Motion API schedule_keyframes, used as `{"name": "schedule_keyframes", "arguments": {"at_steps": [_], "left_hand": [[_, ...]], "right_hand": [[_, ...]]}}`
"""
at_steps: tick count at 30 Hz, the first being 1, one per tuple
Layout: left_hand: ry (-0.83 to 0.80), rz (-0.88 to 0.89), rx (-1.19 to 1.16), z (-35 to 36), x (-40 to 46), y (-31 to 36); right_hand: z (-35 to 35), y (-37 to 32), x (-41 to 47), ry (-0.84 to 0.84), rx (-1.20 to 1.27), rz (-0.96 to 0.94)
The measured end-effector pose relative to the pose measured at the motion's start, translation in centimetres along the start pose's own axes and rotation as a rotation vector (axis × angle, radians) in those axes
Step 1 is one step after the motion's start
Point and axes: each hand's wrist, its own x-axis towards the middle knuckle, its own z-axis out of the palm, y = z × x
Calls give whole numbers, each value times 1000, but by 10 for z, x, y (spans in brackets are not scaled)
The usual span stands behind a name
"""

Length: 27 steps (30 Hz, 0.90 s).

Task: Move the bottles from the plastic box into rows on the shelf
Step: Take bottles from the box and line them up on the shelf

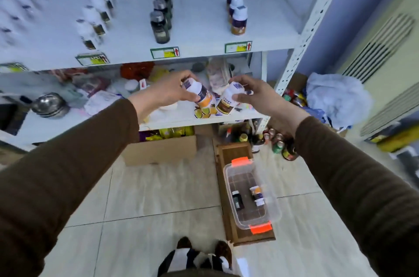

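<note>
My left hand [169,88] grips one white-capped bottle [199,93], fingers curled round cap and shoulder. Its long axis is tilted: cap up and to the left, base down and to the right. My right hand [256,95] holds a second white-capped bottle [227,101] by its upper part; that one leans the other way, cap up-right, base down-left. The two bases nearly meet between my hands, in front of the lower shelf's edge. Both carry an orange-and-purple label; there is print on it, but too small and blurred for me to read.

On the upper shelf [204,34], three orange-labelled bottles [237,13] stand upright in a row running front to back, caps up. To their left runs a row of dark bottles [161,20], upright, and further left a row of white bottles [96,13], blurred. Shelf-edge tags [238,47] with a green border, a yellow patch and a red arrow pointing up sit under each row; their text is unreadable.

The plastic box [269,199], clear with orange latches, sits on a brown board on the floor to my lower right. Inside it lie one dark bottle [237,199] and two white-capped ones [257,195], all on their sides.
</note>
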Motion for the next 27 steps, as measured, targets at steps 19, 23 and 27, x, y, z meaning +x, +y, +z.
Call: {"name": "schedule_keyframes", "arguments": {"at_steps": [19,23,27], "left_hand": [[155,138,-102,-229,-56,-126],[123,207,-143,-250,-41,-120],[71,273,-213,-259,-18,-109]], "right_hand": [[130,-200,124,-8,-128,-202],[131,-217,129,64,-139,-195],[116,-224,135,102,-184,-204]]}}
